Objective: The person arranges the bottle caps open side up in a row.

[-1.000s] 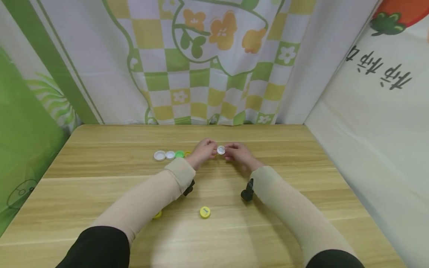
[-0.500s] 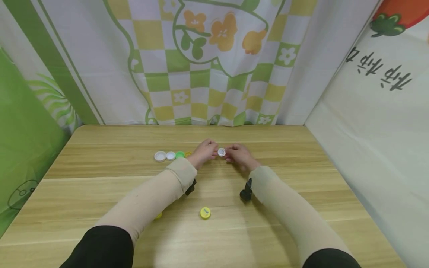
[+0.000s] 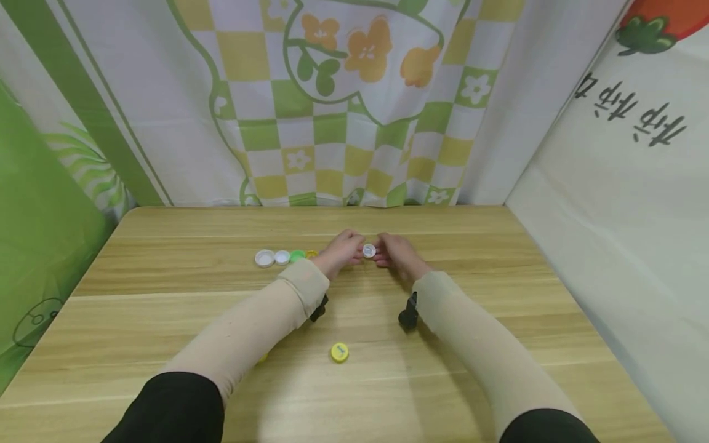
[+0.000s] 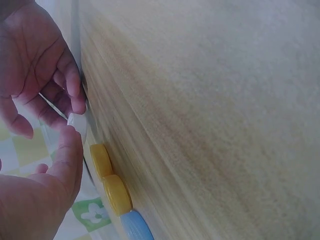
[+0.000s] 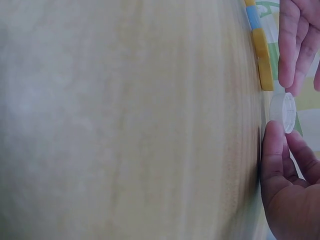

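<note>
In the head view, a small white bottle cap sits between my two hands, its hollow side facing up. My right hand pinches its near rim with the fingertips, seen best in the right wrist view. From the other side my left hand reaches in with straight fingers, their tips right at the cap's edge. In the left wrist view the cap shows close over the table, beside a yellow cap that ends a row. My left wrist and forearm hide part of that row in the head view.
Left of the left hand the row shows a larger white cap, another white cap and a green cap. A blue cap continues it. A yellow cap lies nearer on the wooden table; another peeks out by the left forearm.
The white cap and left hand have shifted slightly right. The right hand's upper fingers have drawn back from over the cap's edge. The other caps stay where they were.
</note>
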The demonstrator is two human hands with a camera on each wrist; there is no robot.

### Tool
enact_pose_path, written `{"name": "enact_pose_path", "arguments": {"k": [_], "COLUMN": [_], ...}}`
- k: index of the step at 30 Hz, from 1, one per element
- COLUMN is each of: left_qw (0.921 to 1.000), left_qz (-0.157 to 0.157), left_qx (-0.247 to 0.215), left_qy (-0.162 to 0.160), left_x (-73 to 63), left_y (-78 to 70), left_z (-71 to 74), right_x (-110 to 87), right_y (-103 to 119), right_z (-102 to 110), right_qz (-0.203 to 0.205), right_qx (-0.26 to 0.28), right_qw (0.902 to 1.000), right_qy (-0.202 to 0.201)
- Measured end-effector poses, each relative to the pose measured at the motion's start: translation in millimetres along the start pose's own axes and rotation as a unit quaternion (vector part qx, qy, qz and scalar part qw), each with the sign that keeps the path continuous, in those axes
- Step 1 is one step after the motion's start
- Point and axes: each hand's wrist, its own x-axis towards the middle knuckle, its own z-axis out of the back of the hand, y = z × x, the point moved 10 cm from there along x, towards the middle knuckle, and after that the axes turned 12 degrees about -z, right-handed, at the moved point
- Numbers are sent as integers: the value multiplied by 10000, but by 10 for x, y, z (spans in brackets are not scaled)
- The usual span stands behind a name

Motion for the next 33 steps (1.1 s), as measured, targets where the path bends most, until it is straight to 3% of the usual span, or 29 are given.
{"name": "enact_pose_path", "arguments": {"k": [14, 22, 28, 33], "left_qw": [9998, 9995, 9994, 9999], "left_qz": [95, 128, 182, 141], "left_qx": [175, 300, 282, 9], "left_qy": [12, -22, 72, 38], "left_x": [9, -22, -62, -125], "left_y": [63, 80, 68, 44], "left_z": [42, 139, 128, 177], "right_x": [-25, -21, -67, -107], "right_y": [31, 13, 26, 37], "right_z": [-29, -20, -8, 0], "right_qz": [-11, -82, -39, 73], "right_qx": [-123, -192, -422, -562], "right_qw": [9999, 9998, 9991, 9983], "right_qy": [10, 51, -34, -111]}}
